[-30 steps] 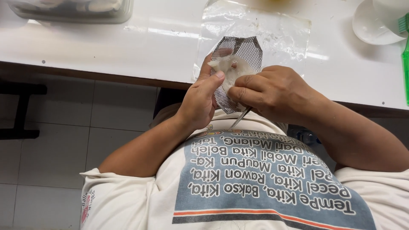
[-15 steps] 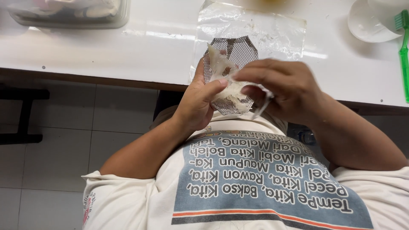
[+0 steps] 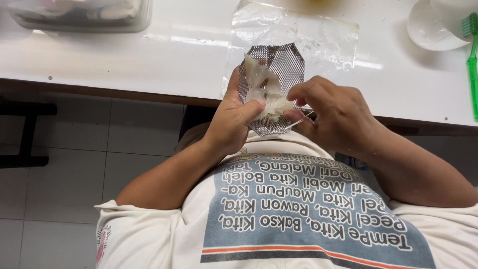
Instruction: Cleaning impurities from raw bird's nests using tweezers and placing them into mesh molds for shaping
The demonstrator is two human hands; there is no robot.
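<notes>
Grey metal mesh piece, half hidden by pale flaky material, stayed pinched in our left hand; right hand fingers closed on a thin, barely visible tool.

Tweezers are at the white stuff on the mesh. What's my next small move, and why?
Probably close the tweezers on the white clump's near edge and lift gently. The right hand has the tips right at that edge, and the left hand pins the clump to the mesh with its thumb, so it looks steady.
</notes>
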